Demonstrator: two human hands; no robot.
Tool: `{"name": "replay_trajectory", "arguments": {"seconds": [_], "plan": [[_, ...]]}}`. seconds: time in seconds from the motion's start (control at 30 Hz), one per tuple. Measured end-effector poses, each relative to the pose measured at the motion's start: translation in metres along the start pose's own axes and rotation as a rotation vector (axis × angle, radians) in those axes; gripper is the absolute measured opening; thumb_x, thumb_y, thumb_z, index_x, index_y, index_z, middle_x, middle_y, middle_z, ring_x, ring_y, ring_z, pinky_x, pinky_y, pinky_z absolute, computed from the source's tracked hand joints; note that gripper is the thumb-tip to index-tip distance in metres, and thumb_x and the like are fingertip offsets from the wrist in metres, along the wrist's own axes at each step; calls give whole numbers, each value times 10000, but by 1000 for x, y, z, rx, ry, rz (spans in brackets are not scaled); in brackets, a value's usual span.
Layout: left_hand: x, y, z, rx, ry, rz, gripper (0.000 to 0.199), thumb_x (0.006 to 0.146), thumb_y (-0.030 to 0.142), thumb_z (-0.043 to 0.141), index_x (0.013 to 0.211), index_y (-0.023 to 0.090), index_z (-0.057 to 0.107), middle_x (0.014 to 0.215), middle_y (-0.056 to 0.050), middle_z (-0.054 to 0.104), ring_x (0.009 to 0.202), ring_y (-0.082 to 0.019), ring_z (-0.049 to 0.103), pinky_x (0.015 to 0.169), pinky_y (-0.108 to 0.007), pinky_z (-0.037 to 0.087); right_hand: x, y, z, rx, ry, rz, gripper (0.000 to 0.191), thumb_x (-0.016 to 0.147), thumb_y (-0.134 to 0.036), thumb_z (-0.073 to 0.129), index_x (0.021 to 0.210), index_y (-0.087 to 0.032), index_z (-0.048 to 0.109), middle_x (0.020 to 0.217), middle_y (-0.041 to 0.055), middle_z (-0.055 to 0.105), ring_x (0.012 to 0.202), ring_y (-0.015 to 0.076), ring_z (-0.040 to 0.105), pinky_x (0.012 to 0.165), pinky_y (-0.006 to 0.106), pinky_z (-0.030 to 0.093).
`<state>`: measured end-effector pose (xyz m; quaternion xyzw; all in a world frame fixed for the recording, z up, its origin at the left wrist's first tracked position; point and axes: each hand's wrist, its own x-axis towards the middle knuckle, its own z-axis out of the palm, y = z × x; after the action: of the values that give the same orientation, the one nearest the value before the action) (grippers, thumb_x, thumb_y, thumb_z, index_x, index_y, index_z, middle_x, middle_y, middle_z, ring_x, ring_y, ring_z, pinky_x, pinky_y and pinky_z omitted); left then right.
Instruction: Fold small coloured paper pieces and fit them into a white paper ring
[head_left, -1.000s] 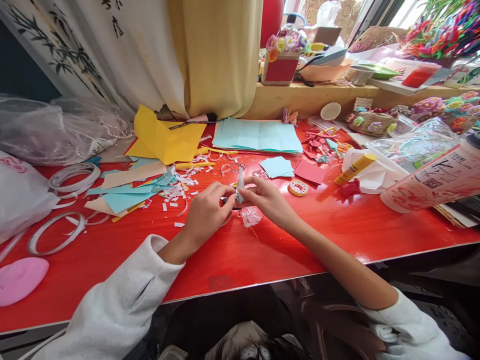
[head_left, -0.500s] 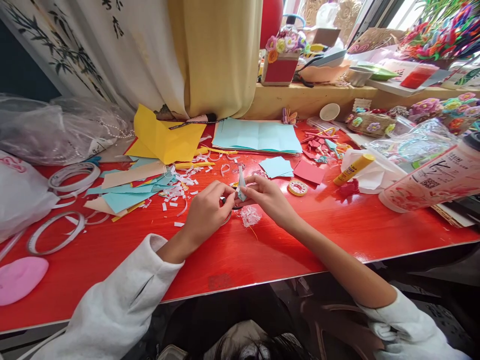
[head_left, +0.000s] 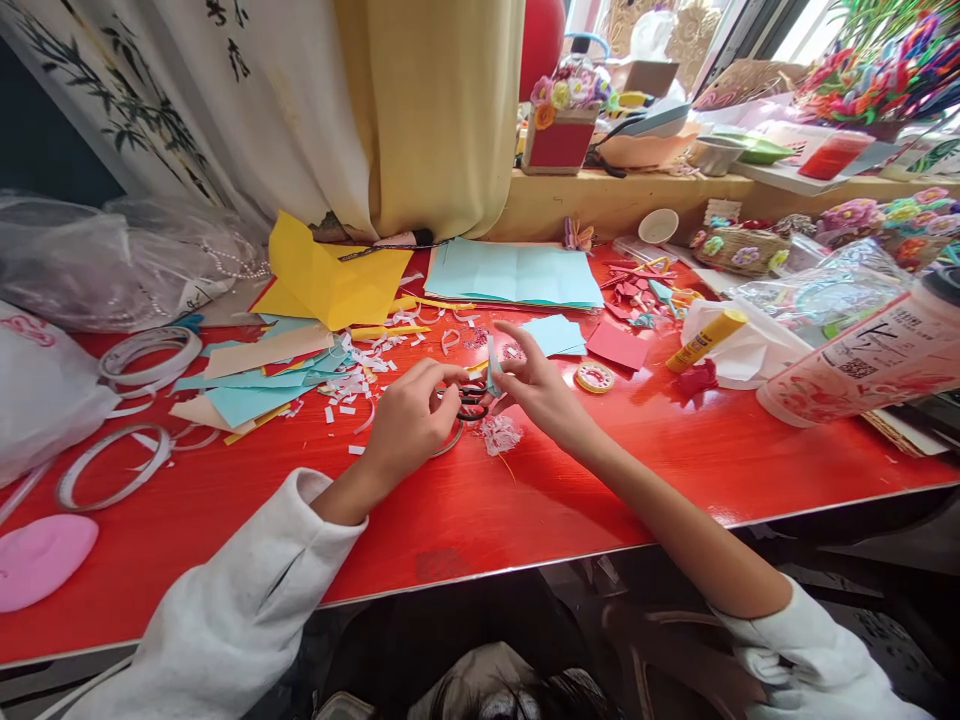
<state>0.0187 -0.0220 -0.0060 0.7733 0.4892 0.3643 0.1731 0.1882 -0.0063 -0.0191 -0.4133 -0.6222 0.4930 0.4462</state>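
My right hand (head_left: pixel 540 393) pinches a small folded strip of light blue paper (head_left: pixel 493 365) between thumb and fingers, with the index finger raised away from it. The strip stands nearly upright. Just left of it is my left hand (head_left: pixel 415 408), its fingers curled and the thumb close to the index finger; whether something small is between them is hidden. A black looped object (head_left: pixel 473 403), perhaps scissor handles, lies between the two hands. Below the fingers sits a small clump of whitish shreds (head_left: pixel 499 434) on the red table (head_left: pixel 450 520).
Left are paper scraps (head_left: pixel 274 375), white tape rings (head_left: pixel 112 467) and a plastic bag (head_left: pixel 45 385). Blue sheets (head_left: pixel 517 275) lie at the back, with blue squares (head_left: pixel 556 335), a red square (head_left: pixel 617 344) and a round tin (head_left: pixel 595 376) nearer. A glue stick (head_left: pixel 706 341) and a large cup (head_left: pixel 862 345) are right.
My hands have drawn slightly apart. The blue paper has shifted a little right and down with my right hand, whose index finger has lifted. More of the black looped object shows.
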Motion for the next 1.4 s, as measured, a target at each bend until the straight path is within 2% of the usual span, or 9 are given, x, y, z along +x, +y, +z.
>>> {"name": "replay_trajectory", "arguments": {"seconds": [0.07,0.2,0.33,0.47,0.57,0.73,0.97,1.17,1.4], "plan": [[0,1,-1,-25,2,-22,187,810,188,451,925,182,599,889,-7,619,607,-96,484,623,-234,389,0,1,0,-128,-10,-48,394,861,-216,430,1244,-299,384,831,6,565,624,109,593,578,276,542],[2,-1,0,-99,18,-106,182,820,316,488,851,179,603,828,-1,625,589,-95,478,600,-230,382,0,2,0,-399,-40,-147,182,862,-257,457,997,-214,571,863,31,570,691,126,586,592,270,517],[5,-4,1,-221,-35,-214,260,827,402,468,803,178,597,713,7,610,582,-103,501,573,-227,375,-1,1,3,-564,38,-314,114,833,-242,527,913,-183,583,914,49,574,789,141,557,642,254,489],[6,-4,0,-299,-87,-244,305,831,438,447,780,179,600,628,16,586,583,-111,513,555,-221,367,-2,0,5,-617,54,-406,121,855,-229,491,885,-174,594,867,50,574,746,128,537,626,245,467],[5,-3,0,-300,-95,-241,313,834,440,445,780,179,609,594,21,572,575,-113,512,550,-219,363,-3,-1,6,-570,42,-365,132,852,-224,487,863,-165,605,843,52,579,733,130,545,631,251,468],[5,-2,-1,-227,-88,-238,319,863,395,412,758,174,616,585,22,563,567,-108,509,560,-220,363,-4,-4,6,-364,-6,-193,170,831,-284,511,849,-167,634,835,45,601,731,134,571,620,253,483],[5,-2,-2,12,45,-94,283,882,326,391,743,173,584,744,-10,612,709,-129,535,662,-242,378,-4,-5,6,19,-80,-5,220,774,-350,566,831,-152,641,789,31,601,676,122,562,547,237,515],[3,-1,-4,-25,26,9,159,834,293,496,817,189,615,792,9,636,654,-101,516,608,-215,384,-3,-8,5,42,-70,6,233,759,-365,581,811,-148,647,759,25,584,656,119,552,532,241,508],[2,-2,-3,-33,17,9,135,814,262,511,804,185,622,807,3,652,672,-102,539,621,-215,395,-3,-6,5,0,-83,-18,243,772,-368,568,829,-142,636,783,31,586,630,114,553,531,243,500]]}}
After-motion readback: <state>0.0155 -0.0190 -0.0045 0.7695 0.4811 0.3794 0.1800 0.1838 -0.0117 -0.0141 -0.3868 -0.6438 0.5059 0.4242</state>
